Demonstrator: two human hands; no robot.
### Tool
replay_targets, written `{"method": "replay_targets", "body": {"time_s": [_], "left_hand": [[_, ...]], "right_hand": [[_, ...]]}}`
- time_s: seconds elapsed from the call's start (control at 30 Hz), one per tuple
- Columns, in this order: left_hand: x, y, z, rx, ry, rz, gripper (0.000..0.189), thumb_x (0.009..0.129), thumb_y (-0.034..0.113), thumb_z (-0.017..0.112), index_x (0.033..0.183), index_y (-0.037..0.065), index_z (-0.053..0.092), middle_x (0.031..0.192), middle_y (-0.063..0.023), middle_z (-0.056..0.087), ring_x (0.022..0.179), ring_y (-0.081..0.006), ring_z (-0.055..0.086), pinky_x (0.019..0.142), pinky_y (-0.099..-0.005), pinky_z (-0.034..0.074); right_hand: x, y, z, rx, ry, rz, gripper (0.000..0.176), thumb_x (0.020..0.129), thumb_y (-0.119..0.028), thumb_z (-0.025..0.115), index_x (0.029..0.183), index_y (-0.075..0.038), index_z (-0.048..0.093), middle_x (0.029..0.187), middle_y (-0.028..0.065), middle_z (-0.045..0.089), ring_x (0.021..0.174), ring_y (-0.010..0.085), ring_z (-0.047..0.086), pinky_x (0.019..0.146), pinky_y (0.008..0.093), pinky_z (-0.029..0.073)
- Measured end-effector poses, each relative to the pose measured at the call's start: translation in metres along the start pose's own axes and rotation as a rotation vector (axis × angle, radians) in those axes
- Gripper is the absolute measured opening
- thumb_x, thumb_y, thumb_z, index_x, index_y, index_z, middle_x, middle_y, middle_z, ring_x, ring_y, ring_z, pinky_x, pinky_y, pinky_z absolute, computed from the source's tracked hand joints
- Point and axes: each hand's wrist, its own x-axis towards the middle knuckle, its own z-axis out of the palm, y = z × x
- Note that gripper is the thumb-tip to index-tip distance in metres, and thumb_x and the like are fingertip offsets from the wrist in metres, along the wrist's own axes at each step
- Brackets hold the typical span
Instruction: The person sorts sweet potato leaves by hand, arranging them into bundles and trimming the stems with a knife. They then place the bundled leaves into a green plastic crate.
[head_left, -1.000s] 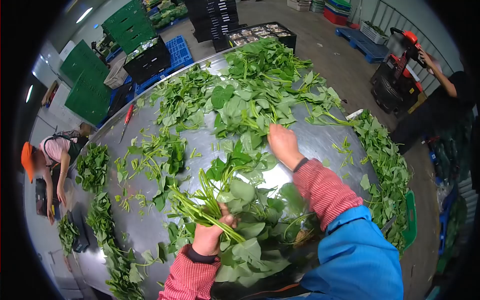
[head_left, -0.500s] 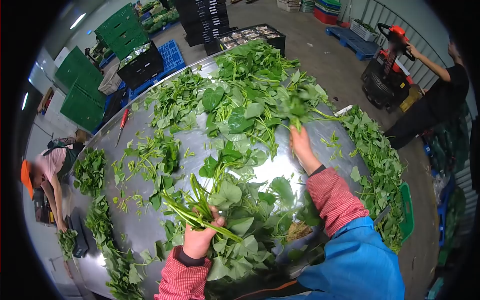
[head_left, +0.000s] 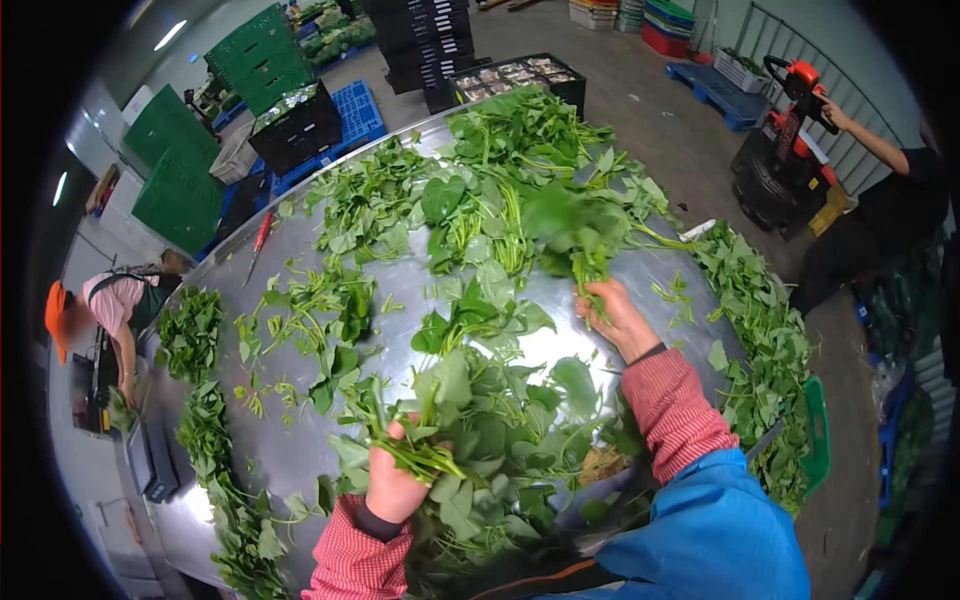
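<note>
My left hand (head_left: 393, 487) is closed around a bunch of leafy greens (head_left: 432, 458), low over the near part of the metal table (head_left: 290, 455). Farther out, the fingers of my right hand (head_left: 614, 315) are closed on the stems of a smaller bunch of leafy greens (head_left: 582, 243), its leaves pointing away and partly blurred. Beyond it lies a large loose pile of greens (head_left: 490, 215). More loose leaves (head_left: 540, 410) lie between my two arms, beside a brownish tangle of fibre (head_left: 602, 465).
A red-handled tool (head_left: 261, 235) lies near the table's far left edge. Rows of greens line the left (head_left: 205, 440) and right (head_left: 755, 330) sides. A green crate (head_left: 817, 435) stands at right. One person (head_left: 125, 300) works at left; another (head_left: 885, 210) holds a pallet truck (head_left: 780, 165).
My right hand has come slightly nearer with its bunch. The stems in my left hand have tipped lower. The person at left has moved a bunch toward the dark tray, and the view has shifted slightly.
</note>
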Motion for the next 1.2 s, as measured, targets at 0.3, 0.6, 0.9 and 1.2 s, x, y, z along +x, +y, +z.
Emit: {"method": "replay_targets", "body": {"time_s": [0.3,0.6,0.9,1.2], "left_hand": [[0.007,0.012,0.031,1.1,-0.412,0.876,0.034,0.073,0.009,0.055,0.105,0.013,0.062,0.1,-0.0028,0.059,0.086,-0.0209,0.058,0.075,-0.0325,0.049],[-0.034,-0.005,0.039,1.26,-0.558,0.908,0.056,0.077,0.008,0.053,0.132,0.014,0.048,0.106,-0.0087,0.059,0.086,-0.0247,0.06,0.079,-0.0403,0.047],[-0.026,0.008,-0.038,1.052,-0.161,0.739,0.042,0.069,0.014,0.074,0.108,0.005,0.061,0.077,-0.0127,0.062,0.071,-0.0317,0.062,0.065,-0.0396,0.049],[-0.04,-0.01,-0.054,0.245,-0.452,-0.222,0.023,0.076,0.007,0.067,0.097,-0.001,0.065,0.09,-0.0048,0.067,0.08,-0.0138,0.06,0.073,-0.0286,0.048]], "right_hand": [[-0.145,0.02,0.032,0.319,-0.31,0.25,0.024,0.088,-0.009,0.054,0.104,0.008,0.051,0.077,0.0102,0.053,0.067,0.0167,0.053,0.055,0.026,0.046],[-0.223,0.065,0.089,-0.447,-0.847,0.081,0.026,0.09,-0.014,0.053,0.108,0.003,0.058,0.09,0.0034,0.06,0.081,0.009,0.053,0.07,0.0244,0.046],[-0.273,0.024,0.016,-1.58,0.137,-0.461,0.02,0.083,-0.02,0.056,0.076,-0.001,0.057,0.077,0.0161,0.06,0.072,0.0335,0.06,0.064,0.0416,0.049],[-0.29,0.1,-0.029,-2.132,0.601,-0.502,0.009,0.075,-0.005,0.054,0.083,-0.005,0.058,0.081,0.014,0.059,0.078,0.0302,0.06,0.065,0.039,0.05]]}}
